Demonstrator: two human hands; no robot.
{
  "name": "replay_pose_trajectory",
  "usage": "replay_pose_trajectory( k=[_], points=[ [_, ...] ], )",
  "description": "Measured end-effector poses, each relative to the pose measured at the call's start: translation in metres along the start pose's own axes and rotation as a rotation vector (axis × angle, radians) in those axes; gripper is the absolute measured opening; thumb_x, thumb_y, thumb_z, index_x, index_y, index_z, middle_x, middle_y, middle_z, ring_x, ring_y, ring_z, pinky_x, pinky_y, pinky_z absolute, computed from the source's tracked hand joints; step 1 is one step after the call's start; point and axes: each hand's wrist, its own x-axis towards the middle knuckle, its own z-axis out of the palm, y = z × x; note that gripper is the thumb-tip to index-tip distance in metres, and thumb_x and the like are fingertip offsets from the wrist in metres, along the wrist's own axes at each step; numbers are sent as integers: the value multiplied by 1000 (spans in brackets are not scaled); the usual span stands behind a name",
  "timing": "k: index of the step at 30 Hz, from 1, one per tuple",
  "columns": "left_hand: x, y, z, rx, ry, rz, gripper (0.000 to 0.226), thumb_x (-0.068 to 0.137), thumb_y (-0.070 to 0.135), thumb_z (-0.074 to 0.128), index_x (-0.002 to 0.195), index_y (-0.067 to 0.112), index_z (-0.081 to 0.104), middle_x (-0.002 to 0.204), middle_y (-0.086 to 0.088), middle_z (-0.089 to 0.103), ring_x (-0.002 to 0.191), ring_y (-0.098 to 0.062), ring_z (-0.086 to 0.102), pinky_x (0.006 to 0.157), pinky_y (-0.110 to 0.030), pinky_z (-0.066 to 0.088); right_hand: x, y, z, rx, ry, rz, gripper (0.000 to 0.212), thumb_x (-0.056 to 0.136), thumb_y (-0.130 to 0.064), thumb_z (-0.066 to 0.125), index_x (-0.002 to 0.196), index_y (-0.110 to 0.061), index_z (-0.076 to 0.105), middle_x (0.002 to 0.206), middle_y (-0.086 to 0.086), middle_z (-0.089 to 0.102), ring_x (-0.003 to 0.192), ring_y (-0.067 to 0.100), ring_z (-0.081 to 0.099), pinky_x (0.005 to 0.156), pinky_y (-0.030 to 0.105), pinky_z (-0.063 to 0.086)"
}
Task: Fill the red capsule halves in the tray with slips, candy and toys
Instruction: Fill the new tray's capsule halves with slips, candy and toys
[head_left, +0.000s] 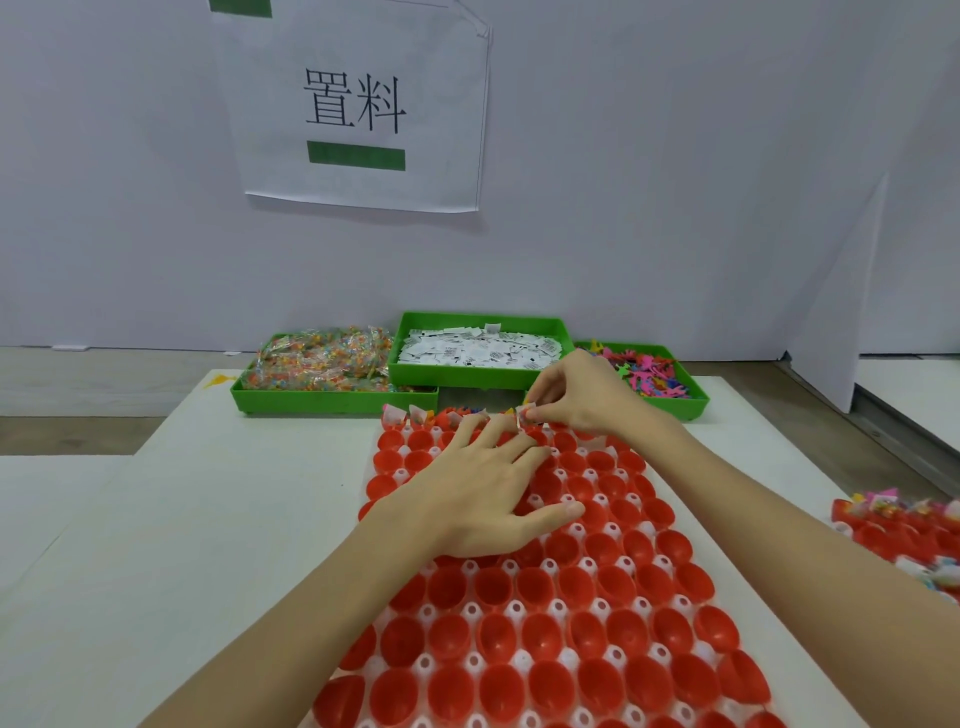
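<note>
Nearest, the tray (363, 654) of empty red capsule halves (540, 639) is laid lengthwise on the desk (182, 545). At the tray's middle, the left hand (483, 499) is spread flat, open, apparently to steady it. At the far row, a slip (521, 415) is pinched in the right hand (576, 395) grip for insertion. Beyond the tray, the supply bins (332, 400) are kept within reach.

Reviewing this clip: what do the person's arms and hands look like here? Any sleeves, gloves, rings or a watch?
Both forearms are bare as far as the frame shows, with no sleeves in view. The left hand and right hand wear no gloves, and no rings, watch or bracelet are visible.
</note>
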Motion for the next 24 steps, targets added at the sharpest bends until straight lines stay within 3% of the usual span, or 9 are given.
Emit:
replay_pose_trajectory(
  k=[5,11,14,17,20,24],
  points=[
    [0,0,-4,-4,-25,-6,94,92,80,5,154,20,41,154,7,46,148,-19,22,123,-47,5,5,-5,-4,-27,-55,30,10,80,-20,87,87,-17,81,80,-3,76,74,6,69,67,19,54],
    [0,1,-5,5,-39,-8,96,91,81,4,157,20,37,158,7,42,151,-18,18,120,-44,-3,10,-16,-7,-112,-160,132,16,82,-24,85,94,-16,78,74,-4,64,65,6,56,57,20,41],
    [0,1,-4,12,-44,-9,93,92,81,6,158,21,35,159,7,41,152,-19,17,121,-46,-2,12,-24,-12,-147,-215,169,22,82,-28,85,100,-17,79,85,-3,68,78,11,62,68,23,47],
    [0,1,-4,2,-68,-16,94,92,81,6,159,21,33,160,7,40,153,-20,15,124,-49,-1,11,-23,-25,-97,-259,162,18,82,-28,85,97,-19,81,78,-8,72,75,8,68,59,18,48],
    [0,1,-4,1,-59,-10,94,91,82,6,159,22,34,159,7,41,152,-20,17,124,-49,0,9,-20,-31,-10,-282,155,13,85,-18,82,97,-13,81,77,-2,78,73,6,75,60,16,55],
    [0,1,-4,7,-53,-9,95,91,82,5,158,22,34,158,7,41,152,-20,18,124,-50,1,11,-23,-26,-88,-249,138,7,87,-16,80,92,-12,81,76,-4,78,69,1,73,60,14,53]
  ],
)
